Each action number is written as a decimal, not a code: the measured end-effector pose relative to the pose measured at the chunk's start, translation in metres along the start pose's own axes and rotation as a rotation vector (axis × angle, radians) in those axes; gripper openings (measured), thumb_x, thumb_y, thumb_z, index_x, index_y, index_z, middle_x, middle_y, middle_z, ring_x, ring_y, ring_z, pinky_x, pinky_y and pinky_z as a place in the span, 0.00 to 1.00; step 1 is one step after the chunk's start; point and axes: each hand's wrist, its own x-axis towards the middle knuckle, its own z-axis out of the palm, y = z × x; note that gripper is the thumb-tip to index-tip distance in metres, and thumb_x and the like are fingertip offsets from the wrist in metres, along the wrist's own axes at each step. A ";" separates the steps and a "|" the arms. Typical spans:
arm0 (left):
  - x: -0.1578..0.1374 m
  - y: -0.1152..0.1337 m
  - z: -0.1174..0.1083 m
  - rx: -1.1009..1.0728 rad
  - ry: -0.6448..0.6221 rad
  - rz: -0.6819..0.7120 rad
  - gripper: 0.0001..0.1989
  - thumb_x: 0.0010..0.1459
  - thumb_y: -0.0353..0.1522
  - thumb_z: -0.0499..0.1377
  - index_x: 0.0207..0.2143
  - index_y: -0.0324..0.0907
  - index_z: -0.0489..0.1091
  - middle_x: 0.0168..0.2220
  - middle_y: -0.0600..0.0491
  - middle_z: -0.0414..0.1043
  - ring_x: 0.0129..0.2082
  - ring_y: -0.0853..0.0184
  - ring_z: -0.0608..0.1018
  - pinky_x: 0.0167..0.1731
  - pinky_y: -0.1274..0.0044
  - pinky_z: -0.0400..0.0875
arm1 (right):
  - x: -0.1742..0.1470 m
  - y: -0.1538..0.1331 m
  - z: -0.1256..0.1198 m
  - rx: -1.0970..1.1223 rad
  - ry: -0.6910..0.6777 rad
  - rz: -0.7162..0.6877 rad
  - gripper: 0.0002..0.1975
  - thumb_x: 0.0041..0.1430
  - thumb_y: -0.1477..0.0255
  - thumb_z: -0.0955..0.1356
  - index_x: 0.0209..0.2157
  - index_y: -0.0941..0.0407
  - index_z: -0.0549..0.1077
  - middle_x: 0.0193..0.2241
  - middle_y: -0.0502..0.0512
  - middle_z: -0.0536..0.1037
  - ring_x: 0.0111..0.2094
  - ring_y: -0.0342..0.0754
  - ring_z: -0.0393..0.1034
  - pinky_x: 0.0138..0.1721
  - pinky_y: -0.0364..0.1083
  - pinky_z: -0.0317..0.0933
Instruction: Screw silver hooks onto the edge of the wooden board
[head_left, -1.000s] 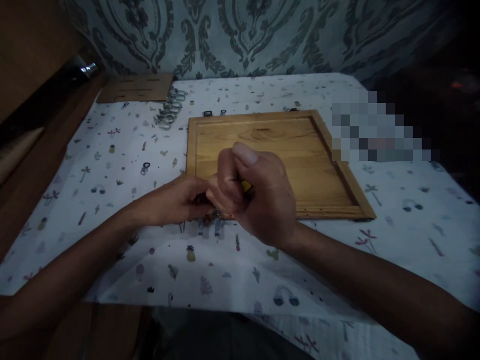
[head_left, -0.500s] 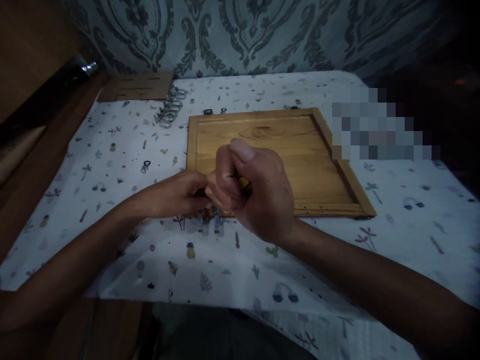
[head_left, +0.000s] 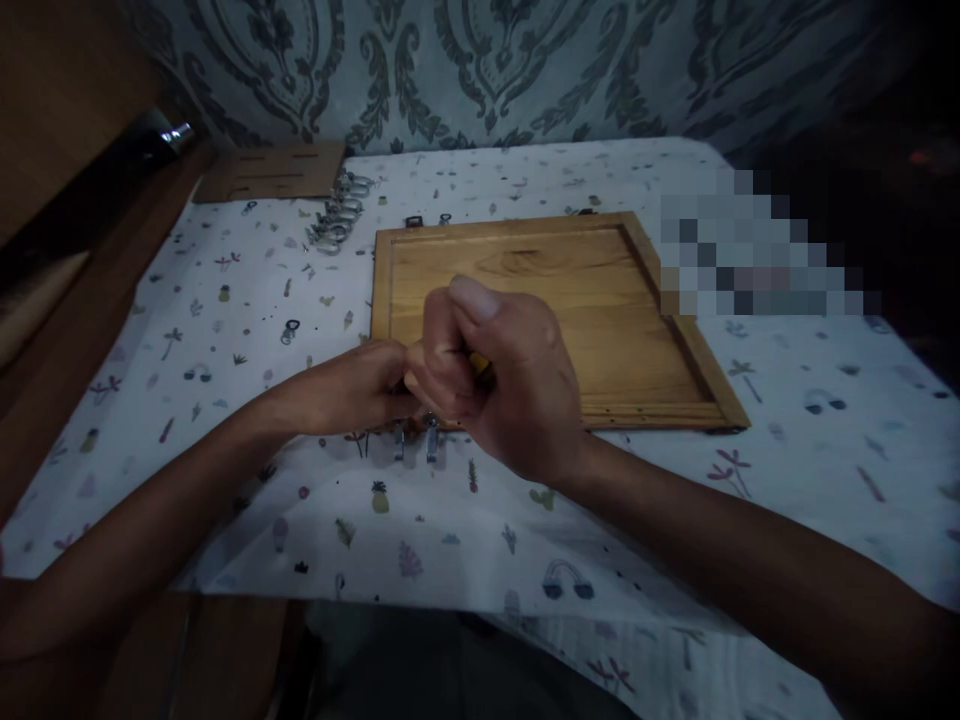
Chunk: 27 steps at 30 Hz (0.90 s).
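Patterned white surface (head_left: pixel 465 545) carries the wooden panel (head_left: pixel 525 262), lying flat. Right hand (head_left: pixel 517 390) is fisted round a mostly hidden yellow tool (head_left: pixel 479 364); left hand (head_left: pixel 356 388) curls at the panel's near left corner, by metal clasps (head_left: pixel 432 443), any hold hidden. Best keep the tool straight, pressure steady.

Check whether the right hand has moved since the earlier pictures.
Yes: the right hand has shifted slightly left, judged against the wooden panel, which keeps its place on the printed tablecloth.
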 end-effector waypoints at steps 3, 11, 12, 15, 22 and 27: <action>0.000 0.001 0.000 -0.007 -0.017 -0.021 0.06 0.60 0.30 0.56 0.29 0.39 0.71 0.28 0.54 0.71 0.28 0.69 0.73 0.27 0.79 0.67 | 0.000 0.001 0.000 0.010 -0.013 -0.036 0.24 0.68 0.67 0.62 0.17 0.53 0.60 0.14 0.45 0.54 0.15 0.40 0.43 0.17 0.45 0.46; -0.004 0.000 -0.004 -0.107 -0.071 0.012 0.06 0.63 0.32 0.58 0.36 0.40 0.74 0.32 0.54 0.75 0.32 0.69 0.77 0.30 0.81 0.71 | 0.002 0.000 0.001 0.022 -0.027 -0.043 0.23 0.69 0.69 0.60 0.17 0.54 0.58 0.15 0.44 0.53 0.16 0.39 0.45 0.18 0.43 0.45; -0.004 0.000 -0.005 -0.120 -0.082 0.010 0.06 0.63 0.33 0.59 0.37 0.40 0.75 0.33 0.54 0.76 0.33 0.69 0.78 0.31 0.81 0.72 | 0.002 0.000 0.001 0.020 -0.029 -0.037 0.24 0.70 0.69 0.59 0.17 0.54 0.58 0.15 0.44 0.53 0.15 0.38 0.44 0.17 0.43 0.44; -0.004 0.004 -0.004 -0.120 -0.089 0.000 0.07 0.63 0.33 0.59 0.40 0.41 0.76 0.37 0.54 0.78 0.38 0.68 0.79 0.35 0.81 0.74 | 0.002 0.001 0.000 0.043 -0.042 -0.061 0.24 0.69 0.68 0.61 0.17 0.55 0.59 0.15 0.43 0.54 0.14 0.36 0.44 0.16 0.42 0.42; -0.005 0.006 0.000 -0.083 -0.028 -0.011 0.07 0.64 0.34 0.59 0.39 0.42 0.76 0.37 0.55 0.78 0.38 0.69 0.79 0.37 0.80 0.74 | 0.002 0.000 0.000 0.055 -0.024 -0.016 0.25 0.68 0.65 0.63 0.16 0.55 0.59 0.14 0.44 0.57 0.14 0.37 0.45 0.17 0.42 0.46; -0.004 0.006 0.001 -0.115 -0.020 -0.010 0.08 0.63 0.35 0.60 0.37 0.40 0.76 0.32 0.56 0.76 0.32 0.71 0.78 0.33 0.81 0.74 | 0.003 0.000 0.000 0.077 -0.007 -0.022 0.27 0.65 0.58 0.66 0.16 0.54 0.60 0.14 0.44 0.57 0.15 0.37 0.45 0.16 0.42 0.47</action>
